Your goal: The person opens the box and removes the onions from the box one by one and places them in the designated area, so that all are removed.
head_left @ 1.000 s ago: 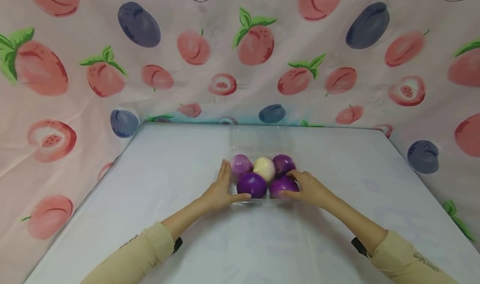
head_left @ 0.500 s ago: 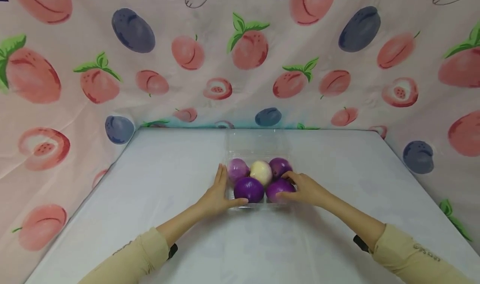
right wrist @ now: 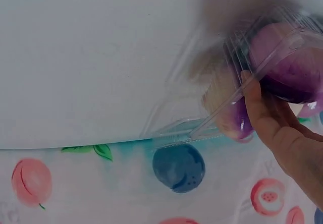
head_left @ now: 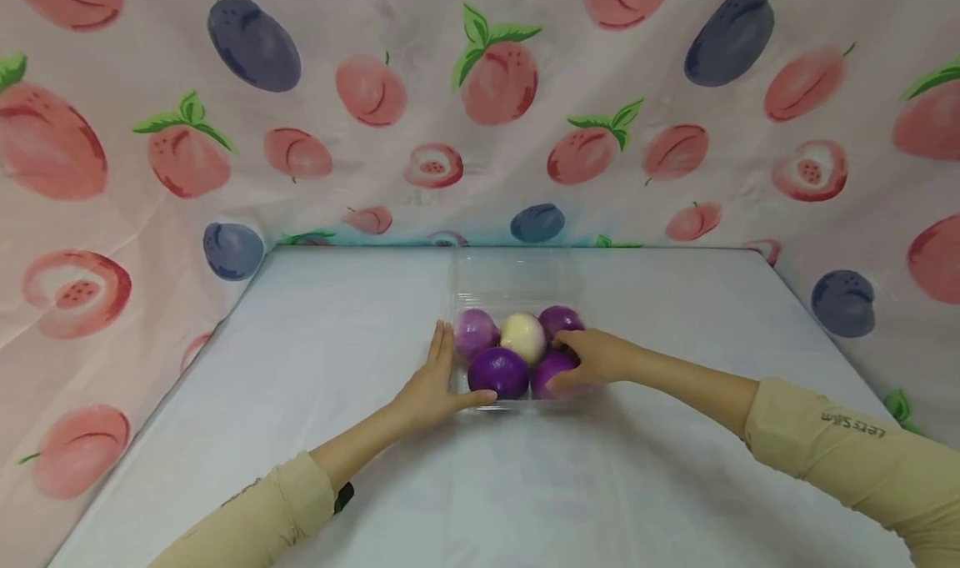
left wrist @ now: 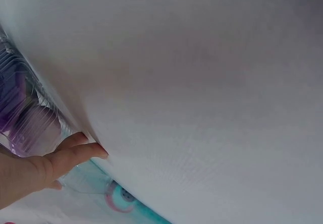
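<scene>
A clear plastic clamshell box (head_left: pixel 491 404) holds several onions, with its lid laid back behind it. In the back row are a light purple onion (head_left: pixel 476 330) and a dark purple onion (head_left: pixel 559 318), with a pale peeled-looking onion (head_left: pixel 522 339) between them. In front lie a deep purple onion (head_left: pixel 498 374) and, at the right, another purple onion (head_left: pixel 547 376). My right hand (head_left: pixel 600 358) grips that front right onion, thumb in front and fingers behind, hiding part of it. My left hand (head_left: pixel 429 394) rests against the box's left side with straight fingers, thumb along the front rim.
The box stands on a white-covered table (head_left: pixel 360 318). A fruit-printed cloth (head_left: pixel 442 92) hangs behind the table and along both sides. The clear lid (head_left: pixel 517 269) lies toward the table's back edge.
My right hand has shifted slightly left and turned over the front right onion, with its forearm and elbow swinging up and outward. My left hand keeps its place at the box. The head view shifts slightly.
</scene>
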`<state>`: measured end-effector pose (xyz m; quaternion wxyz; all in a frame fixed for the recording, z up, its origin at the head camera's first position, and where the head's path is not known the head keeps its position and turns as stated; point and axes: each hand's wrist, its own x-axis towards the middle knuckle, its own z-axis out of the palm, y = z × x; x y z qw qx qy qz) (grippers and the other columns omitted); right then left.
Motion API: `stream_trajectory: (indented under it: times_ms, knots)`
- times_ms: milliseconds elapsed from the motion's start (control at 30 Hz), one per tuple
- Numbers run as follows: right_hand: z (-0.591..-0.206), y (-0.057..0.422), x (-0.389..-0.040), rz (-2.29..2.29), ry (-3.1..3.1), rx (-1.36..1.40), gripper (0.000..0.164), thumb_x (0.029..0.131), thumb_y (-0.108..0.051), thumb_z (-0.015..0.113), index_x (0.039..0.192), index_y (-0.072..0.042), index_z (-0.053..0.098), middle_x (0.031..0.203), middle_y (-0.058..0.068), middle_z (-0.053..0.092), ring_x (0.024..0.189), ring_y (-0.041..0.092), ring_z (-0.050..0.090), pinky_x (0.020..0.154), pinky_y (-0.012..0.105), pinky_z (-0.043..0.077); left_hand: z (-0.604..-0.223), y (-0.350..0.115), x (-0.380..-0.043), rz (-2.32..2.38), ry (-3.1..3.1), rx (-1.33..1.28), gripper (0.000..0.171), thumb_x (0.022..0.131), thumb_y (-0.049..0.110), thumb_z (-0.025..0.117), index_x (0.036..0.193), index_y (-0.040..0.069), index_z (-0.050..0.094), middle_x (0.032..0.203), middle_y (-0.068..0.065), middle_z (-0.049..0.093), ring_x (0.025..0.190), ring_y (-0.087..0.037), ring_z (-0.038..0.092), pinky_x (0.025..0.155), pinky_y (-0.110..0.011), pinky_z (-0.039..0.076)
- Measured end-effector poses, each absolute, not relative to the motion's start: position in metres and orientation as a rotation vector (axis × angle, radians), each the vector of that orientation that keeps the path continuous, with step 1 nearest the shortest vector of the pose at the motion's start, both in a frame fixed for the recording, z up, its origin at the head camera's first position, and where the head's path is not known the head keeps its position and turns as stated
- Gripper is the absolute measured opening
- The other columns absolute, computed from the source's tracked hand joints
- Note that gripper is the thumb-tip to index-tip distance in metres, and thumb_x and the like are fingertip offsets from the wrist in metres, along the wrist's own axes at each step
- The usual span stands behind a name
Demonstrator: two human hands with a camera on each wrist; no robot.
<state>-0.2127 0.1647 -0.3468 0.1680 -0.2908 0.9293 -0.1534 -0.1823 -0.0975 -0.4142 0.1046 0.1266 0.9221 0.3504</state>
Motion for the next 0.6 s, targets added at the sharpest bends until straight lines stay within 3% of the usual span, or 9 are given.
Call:
stream_trajectory:
  times_ms: [200,600]
  knots:
    - [-0.346,0.161,-0.208,-0.5,2.657,-0.84,0.053,0.08,-0.036,0.074,0.115,0.001,0.058,0.105,0.014,0.066,0.094,0.023,0.062,0.085,0.041,0.052,-0.418,-0.099,-0.182,1.054,2.713,0.365,0.124,0.072,0.065,0.069,0.151,0.005,-0.006,0.158,-0.013,-0.014,0.142,-0.038,0.021,0.105,-0.053,0.036]
    - [-0.343,0.172,-0.209,-0.68,2.606,-0.841,0.052,0.082,-0.03,0.072,0.124,-0.004,0.056,0.122,0.02,0.059,0.109,0.035,0.058,0.091,0.049,0.049,-0.417,-0.099,-0.185,1.068,2.712,0.374,0.125,0.071,0.065,0.069,0.15,0.005,-0.007,0.158,-0.012,-0.016,0.142,-0.038,0.02,0.106,-0.052,0.035]
